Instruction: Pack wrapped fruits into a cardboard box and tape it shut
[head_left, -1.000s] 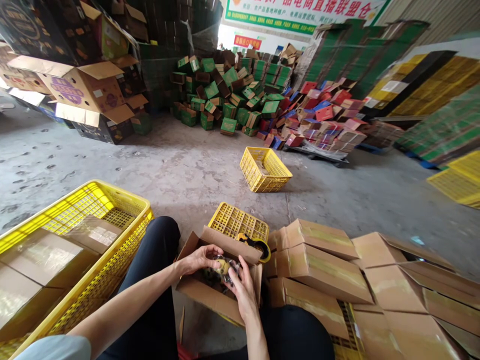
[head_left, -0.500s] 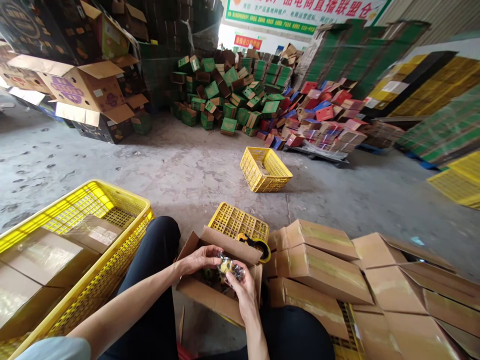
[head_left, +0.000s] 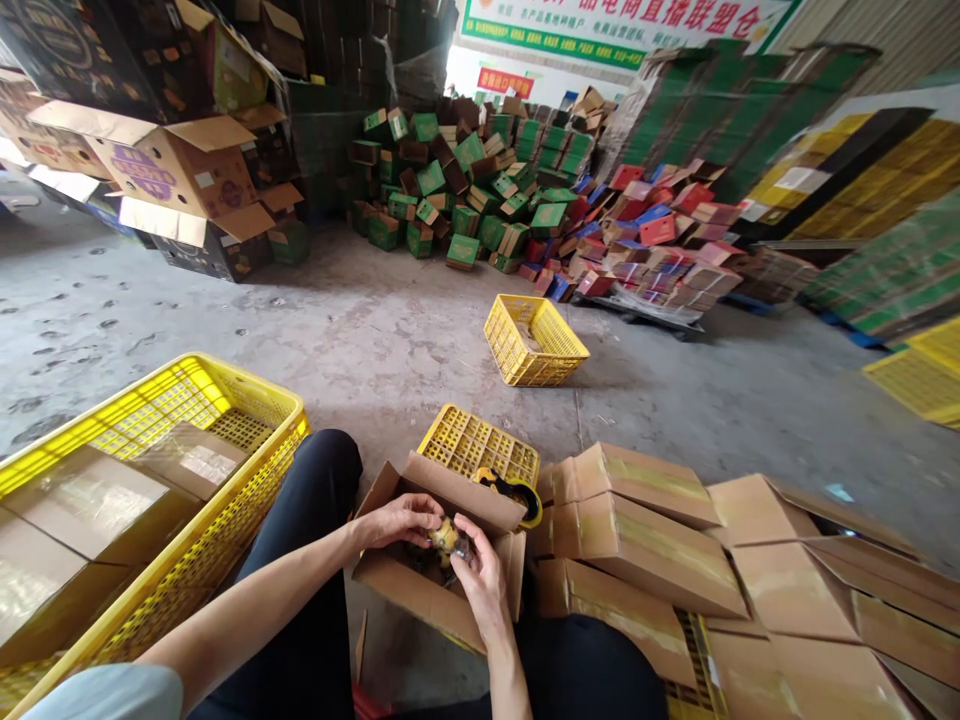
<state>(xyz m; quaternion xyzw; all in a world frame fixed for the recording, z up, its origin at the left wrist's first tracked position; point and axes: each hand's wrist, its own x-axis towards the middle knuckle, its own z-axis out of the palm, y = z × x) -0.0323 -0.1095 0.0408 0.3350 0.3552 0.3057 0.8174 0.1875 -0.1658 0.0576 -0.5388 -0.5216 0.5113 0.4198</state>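
Note:
My left hand (head_left: 409, 520) and my right hand (head_left: 480, 572) meet over an open cardboard box (head_left: 416, 602) between my knees. Between their fingertips they hold a small yellowish fruit (head_left: 445, 540) in clear, crinkled plastic wrap; its exact kind is not plain. Both hands have their fingers closed on it, left from one side, right from the other. Dark, partly hidden contents lie below in the box. A yellow-and-black tape dispenser (head_left: 512, 493) rests behind the box's far flap, on an upturned yellow crate (head_left: 480, 443).
A yellow crate (head_left: 296, 425) with taped boxes stands on my left. Several closed cartons (head_left: 660, 545) lie at my right. Another yellow crate (head_left: 536, 340) sits ahead on the concrete floor. Heaps of green boxes (head_left: 461, 250) and red and blue boxes (head_left: 656, 232) fill the background.
The wrapped fruit has been turned and shifted between my hands; it sits a little lower and further left than half a second ago. The whole view has tilted slightly.

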